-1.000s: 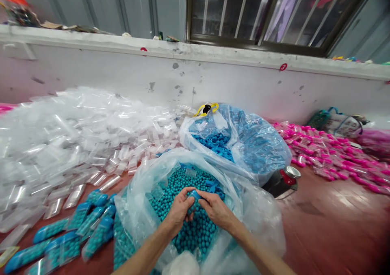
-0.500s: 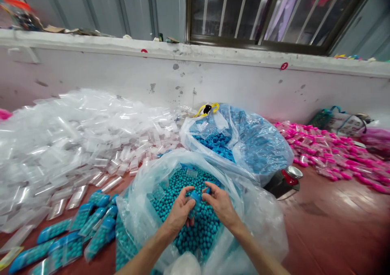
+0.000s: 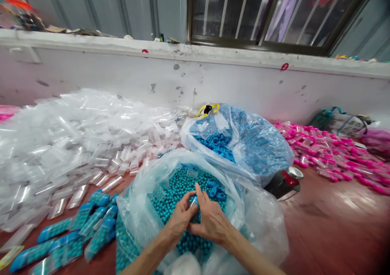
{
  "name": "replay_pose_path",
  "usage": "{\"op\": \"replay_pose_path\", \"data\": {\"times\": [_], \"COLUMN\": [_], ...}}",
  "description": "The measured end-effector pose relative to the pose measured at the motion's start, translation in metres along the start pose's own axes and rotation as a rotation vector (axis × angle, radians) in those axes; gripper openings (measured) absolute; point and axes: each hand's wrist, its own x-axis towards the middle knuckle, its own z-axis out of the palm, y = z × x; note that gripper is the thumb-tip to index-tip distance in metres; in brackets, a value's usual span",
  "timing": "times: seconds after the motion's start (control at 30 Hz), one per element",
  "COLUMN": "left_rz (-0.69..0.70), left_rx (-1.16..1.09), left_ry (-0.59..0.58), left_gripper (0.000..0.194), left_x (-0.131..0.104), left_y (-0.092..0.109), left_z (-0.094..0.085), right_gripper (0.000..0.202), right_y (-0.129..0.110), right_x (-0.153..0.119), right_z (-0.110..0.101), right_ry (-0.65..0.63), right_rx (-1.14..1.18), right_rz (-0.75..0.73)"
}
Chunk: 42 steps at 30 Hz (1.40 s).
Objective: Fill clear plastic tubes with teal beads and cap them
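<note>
Over an open plastic bag (image 3: 137, 189) full of teal beads (image 3: 179, 179), my two hands meet. My left hand (image 3: 180, 216) is closed around a small clear plastic container (image 3: 194, 202) with blue at its top, mostly hidden by the fingers. My right hand (image 3: 210, 220) presses against the same container from the other side, its fingers close together. Just beyond my right hand, several blue plastic pieces (image 3: 216, 189) lie on the beads. Two small clear containers (image 3: 159, 193) also rest on the beads.
Left lie a large heap of clear containers (image 3: 76, 133) and several bead-filled ones with blue ends (image 3: 100, 236). Behind my bag stands another bag (image 3: 262, 145) with blue pieces. A dark tin (image 3: 284, 181) and a pink pile (image 3: 323, 149) are on the right.
My right hand has moved left onto the container in my left hand. Blue pieces now show on the beads, where my right hand was holding a small blue piece.
</note>
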Motion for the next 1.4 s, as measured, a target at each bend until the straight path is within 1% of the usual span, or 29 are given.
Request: {"op": "replay_pose_path", "data": {"times": [0.07,0.13,0.23,0.3,0.4,0.47,0.53,0.6,0.67,0.73,0.77,0.83,0.87,0.9,0.93,0.97,1.03,1.07,1.1,1.13,1.2,1.3,1.37,1.4], "left_rz": [-0.041,-0.059,-0.048,-0.051,-0.051,-0.062,-0.091,-0.099,-0.072,-0.054,-0.023,0.06,0.107,0.144,0.169,0.182,0.187,0.193,0.206,0.22,0.254,0.321,0.374,0.386], "left_rx": [-0.003,0.01,0.036,0.046,-0.007,-0.052,-0.035,0.063,0.242,0.525,0.688,1.033,1.17,1.266,1.317,1.329,1.282,1.248,1.211,1.163,1.019,0.804,0.775,0.785], "left_ry": [0.045,0.121,0.203,0.193,0.087,0.026,0.026,0.063,0.117,0.232,0.324,0.574,0.684,0.755,0.779,0.763,0.695,0.688,0.707,0.743,0.843,1.015,1.091,1.099], "left_gripper": [0.039,0.037,0.037,0.037,0.042,0.049,0.052,0.051,0.047,0.043,0.039,0.034,0.032,0.031,0.03,0.03,0.029,0.029,0.029,0.029,0.03,0.029,0.027,0.026], "left_x": [0.0,0.0,0.0,-0.001,-0.003,-0.006,-0.011,-0.021,-0.037,-0.057,-0.066,-0.079,-0.082,-0.083,-0.081,-0.078,-0.069,-0.066,-0.063,-0.062,-0.066,-0.081,-0.091,-0.094], "left_y": [-0.005,-0.01,-0.015,-0.015,-0.011,-0.006,0.003,0.019,0.042,0.068,0.081,0.099,0.104,0.106,0.105,0.102,0.095,0.092,0.091,0.092,0.1,0.118,0.125,0.124], "left_z": [0.003,0.006,0.007,0.005,0.001,-0.003,-0.012,-0.027,-0.05,-0.079,-0.093,-0.116,-0.123,-0.127,-0.128,-0.126,-0.121,-0.12,-0.122,-0.125,-0.14,-0.164,-0.17,-0.168], "right_gripper": [0.091,0.089,0.089,0.091,0.1,0.106,0.105,0.096,0.08,0.063,0.056,0.044,0.039,0.035,0.032,0.03,0.03,0.031,0.033,0.034,0.037,0.039,0.036,0.034], "right_y": [0.0,0.001,0.002,0.003,0.006,0.01,0.015,0.021,0.026,0.03,0.031,0.029,0.026,0.022,0.017,0.012,-0.001,-0.007,-0.014,-0.02,-0.031,-0.043,-0.046,-0.044], "right_x": [-0.001,-0.002,-0.005,-0.007,-0.008,-0.008,-0.006,-0.003,-0.001,0.001,0.003,0.009,0.014,0.02,0.027,0.034,0.051,0.06,0.068,0.076,0.092,0.11,0.114,0.114], "right_z": [0.003,0.007,0.011,0.012,0.009,0.004,-0.001,-0.003,-0.003,-0.001,0.001,0.004,0.006,0.008,0.011,0.014,0.022,0.026,0.032,0.037,0.05,0.068,0.077,0.079], "right_ry": [0.005,-0.006,-0.025,-0.045,-0.082,-0.091,-0.095,-0.125,-0.18,-0.23,-0.24,-0.237,-0.225,-0.212,-0.2,-0.19,-0.171,-0.16,-0.152,-0.147,-0.15,-0.18,-0.209,-0.225], "right_rx": [-0.08,-0.116,-0.065,0.026,0.279,0.506,0.673,0.707,0.641,0.541,0.486,0.369,0.312,0.258,0.21,0.168,0.096,0.06,0.022,-0.024,-0.116,-0.189,-0.195,-0.198], "right_rz": [-0.032,-0.047,-0.027,0.005,0.053,0.093,0.137,0.162,0.163,0.138,0.113,0.041,0.002,-0.034,-0.064,-0.088,-0.122,-0.136,-0.151,-0.163,-0.175,-0.194,-0.22,-0.234]}}
